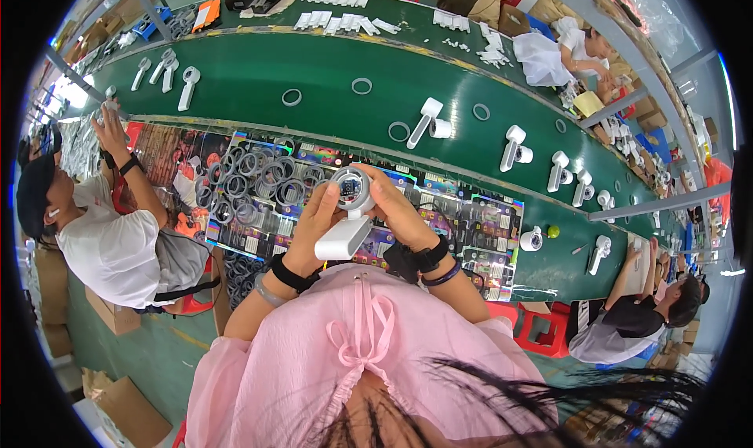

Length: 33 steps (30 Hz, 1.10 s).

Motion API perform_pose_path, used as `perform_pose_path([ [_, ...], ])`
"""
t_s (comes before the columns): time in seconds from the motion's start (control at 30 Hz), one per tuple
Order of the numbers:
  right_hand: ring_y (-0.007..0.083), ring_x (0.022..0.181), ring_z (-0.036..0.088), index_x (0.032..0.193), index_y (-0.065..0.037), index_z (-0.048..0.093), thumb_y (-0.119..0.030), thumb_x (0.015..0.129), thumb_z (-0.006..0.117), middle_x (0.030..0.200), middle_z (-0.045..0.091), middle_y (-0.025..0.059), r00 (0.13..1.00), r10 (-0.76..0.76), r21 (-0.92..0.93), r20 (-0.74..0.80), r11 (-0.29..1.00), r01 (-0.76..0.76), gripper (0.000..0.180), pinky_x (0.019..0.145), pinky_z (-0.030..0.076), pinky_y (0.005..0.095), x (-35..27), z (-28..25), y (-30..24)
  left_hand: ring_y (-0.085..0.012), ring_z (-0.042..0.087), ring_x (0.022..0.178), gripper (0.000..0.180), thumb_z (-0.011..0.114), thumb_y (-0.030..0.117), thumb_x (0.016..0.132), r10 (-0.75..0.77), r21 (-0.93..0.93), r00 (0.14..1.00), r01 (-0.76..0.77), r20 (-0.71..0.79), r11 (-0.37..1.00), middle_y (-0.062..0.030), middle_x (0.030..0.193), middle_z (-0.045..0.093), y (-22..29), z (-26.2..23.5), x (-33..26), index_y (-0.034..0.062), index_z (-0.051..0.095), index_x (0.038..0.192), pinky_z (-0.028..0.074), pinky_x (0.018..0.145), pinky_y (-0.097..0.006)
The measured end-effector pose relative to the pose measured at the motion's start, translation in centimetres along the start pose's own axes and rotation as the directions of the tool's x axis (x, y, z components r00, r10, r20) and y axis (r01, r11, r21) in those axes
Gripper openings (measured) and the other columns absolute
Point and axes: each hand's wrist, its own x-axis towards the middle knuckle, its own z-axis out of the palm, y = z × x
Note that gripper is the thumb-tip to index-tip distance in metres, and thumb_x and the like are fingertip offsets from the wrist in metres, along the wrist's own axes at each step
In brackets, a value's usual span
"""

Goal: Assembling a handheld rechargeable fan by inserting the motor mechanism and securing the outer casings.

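Note:
Between my two hands is a white handheld fan body, its handle pointing down toward me. Its round head carries a grey ring, and dark parts with wiring show inside the opening. My left hand is wrapped around the left side of the head. On the other side, my right hand grips the head with the fingers at its rim. Just left of my hands, many loose grey rings lie heaped on a colourful printed sheet.
Beyond the sheet runs a green conveyor belt bearing white fan bodies and loose grey rings. A small green ball lies at right. Co-workers sit at left and right. Cardboard boxes stand on the floor.

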Motion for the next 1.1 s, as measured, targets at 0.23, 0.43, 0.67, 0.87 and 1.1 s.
perform_pose_path([
  [0.23, 0.0115, 0.105, 0.052, 0.136, -0.008, 0.045, -0.041, 0.100, 0.048, 0.126, 0.050, 0.0048, 0.994, -0.078, 0.160, -0.082, 0.983, 0.091, 0.050, 0.089, 0.043, 0.0245, 0.4, 0.7, 1.5, -0.0223, 0.065, 0.071, 0.046, 0.047, 0.042, 0.099, 0.177, 0.625, 0.984, -0.157, 0.029, 0.765, -0.0146, 0.098, 0.061, 0.8, -0.4, -0.6, 0.0025, 0.046, 0.123, 0.052, 0.064, -0.032],
  [0.43, 0.0102, 0.102, 0.054, 0.130, -0.009, 0.049, -0.040, 0.099, 0.049, 0.116, 0.057, 0.0029, 0.989, -0.138, 0.038, -0.050, 0.989, 0.140, 0.044, 0.087, 0.045, 0.0242, 0.0, 2.0, 0.7, -0.0295, 0.058, 0.080, 0.079, 0.062, 0.061, 0.078, 0.605, 0.879, 0.671, -0.464, 0.430, -0.110, -0.0119, 0.097, 0.056, 3.5, 0.7, -1.3, 0.0003, 0.049, 0.127, 0.048, 0.066, -0.040],
  [0.67, 0.0099, 0.078, 0.054, 0.107, -0.004, 0.062, -0.039, 0.102, 0.038, 0.089, 0.061, 0.0029, 0.990, 0.073, 0.181, -0.121, 0.982, -0.050, 0.043, 0.071, 0.045, 0.0269, -1.1, 2.6, -0.7, -0.0271, 0.059, 0.073, 0.080, 0.050, 0.072, 0.079, 0.417, 0.789, 0.670, -0.511, 0.614, -0.341, -0.0107, 0.092, 0.059, 3.4, 1.0, -1.4, 0.0037, 0.054, 0.120, 0.045, 0.061, -0.038],
  [0.87, 0.0137, 0.081, 0.055, 0.106, 0.000, 0.062, -0.036, 0.102, 0.035, 0.090, 0.062, 0.0066, 0.985, -0.025, -0.044, -0.170, 0.999, 0.018, 0.045, 0.074, 0.045, 0.0285, -1.1, 2.6, -0.3, -0.0282, 0.057, 0.063, 0.067, 0.045, 0.061, 0.086, 0.414, 0.797, 0.681, -0.509, 0.604, -0.327, -0.0119, 0.088, 0.059, 2.5, 0.4, -0.8, 0.0010, 0.052, 0.116, 0.043, 0.055, -0.039],
  [1.1, 0.0161, 0.090, 0.056, 0.111, 0.001, 0.059, -0.031, 0.101, 0.036, 0.101, 0.061, 0.0088, 0.980, -0.160, -0.177, -0.114, 0.974, 0.139, 0.040, 0.080, 0.044, 0.0290, -1.0, 2.9, -0.5, -0.0307, 0.055, 0.059, 0.070, 0.041, 0.061, 0.088, 0.497, 0.807, 0.644, -0.537, 0.581, -0.247, -0.0138, 0.089, 0.059, 1.4, -0.4, -0.6, -0.0020, 0.050, 0.118, 0.042, 0.052, -0.040],
])
